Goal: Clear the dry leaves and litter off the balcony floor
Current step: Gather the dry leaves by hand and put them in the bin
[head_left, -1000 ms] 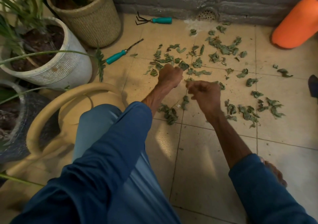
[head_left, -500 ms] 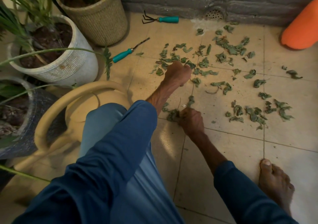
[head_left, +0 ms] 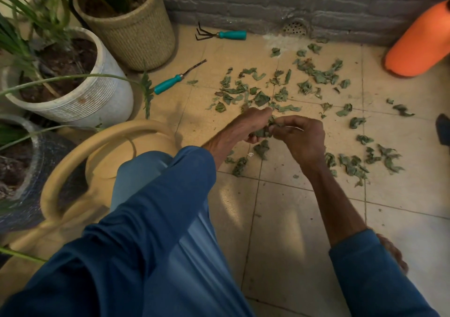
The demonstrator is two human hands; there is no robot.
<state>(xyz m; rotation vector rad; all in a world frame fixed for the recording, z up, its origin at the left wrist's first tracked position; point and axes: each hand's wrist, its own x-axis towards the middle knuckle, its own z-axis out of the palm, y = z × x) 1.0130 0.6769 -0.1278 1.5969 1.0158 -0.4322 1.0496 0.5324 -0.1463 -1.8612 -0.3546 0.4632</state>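
Curled fingers (head_left: 261, 115) of the left hand (head_left: 255, 126) wrap a clump of leaves (head_left: 264, 132). The right hand (head_left: 304, 141) meets it from 3 o'clock, its fingertips (head_left: 280, 125) bent inward and pinching the same clump, so both hands are closed on it just above the tiled floor (head_left: 292, 219) near the middle of the view. Loose dry leaves (head_left: 319, 76) lie scattered over the tiles from 10 o'clock of the hands round through 12 to 4 o'clock, thickest toward 12 and 1. A few fallen leaves (head_left: 239, 165) sit close below the left wrist at 7 o'clock. A hand rake (head_left: 224, 34) with a teal handle lies at 11 o'clock, near the foot of the grey brick wall (head_left: 267, 0), prongs pointing to 9. A second teal-handled tool (head_left: 175, 81) lies at 10 o'clock, slanted, its metal tip toward the leaves. The drain grate (head_left: 295, 28) is set low in the wall at 12 o'clock, and an orange container (head_left: 418, 46) stands at 2 o'clock, clear of the litter. On the left side a wicker pot (head_left: 131, 31) stands far out at 10 o'clock, just beside a white ribbed pot (head_left: 80, 97), with a dark pot (head_left: 24, 170) at 9 o'clock by the frame edge. A beige watering can (head_left: 97, 143) sits at 8 o'clock, partly hidden behind the person's knee (head_left: 136, 170). A bare foot (head_left: 392, 251) shows at 5 o'clock, behind the right sleeve (head_left: 377, 280).
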